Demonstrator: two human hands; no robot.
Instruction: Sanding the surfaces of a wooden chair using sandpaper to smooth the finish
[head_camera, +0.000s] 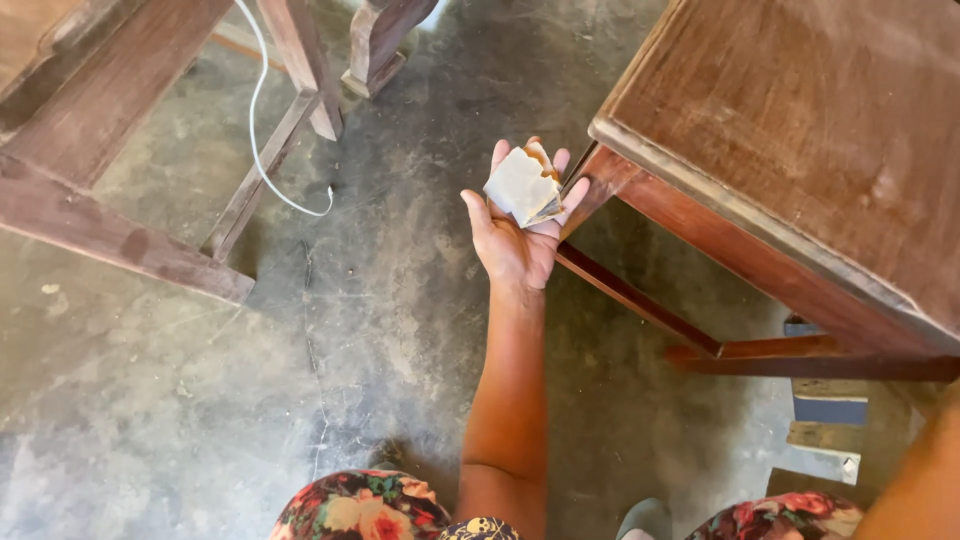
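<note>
Right, left hand (515, 235) is palm-up just beside the front corner of the wooden table (800, 150), fingers (560, 165) curled loosely around a folded piece of sandpaper (522, 186) resting on the palm. Right hand itself is out of view; only a forearm shows at the lower right, below the tabletop edge. To work well, I'd say fold the sheet flat and press evenly along the grain. White cable (262, 130) lies on the floor (200, 380), well left of the table.

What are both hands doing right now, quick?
Left hand: palm up, fingers loosely curled under a folded piece of sandpaper.
Right hand: out of view; only a forearm shows at the lower right edge.
</note>
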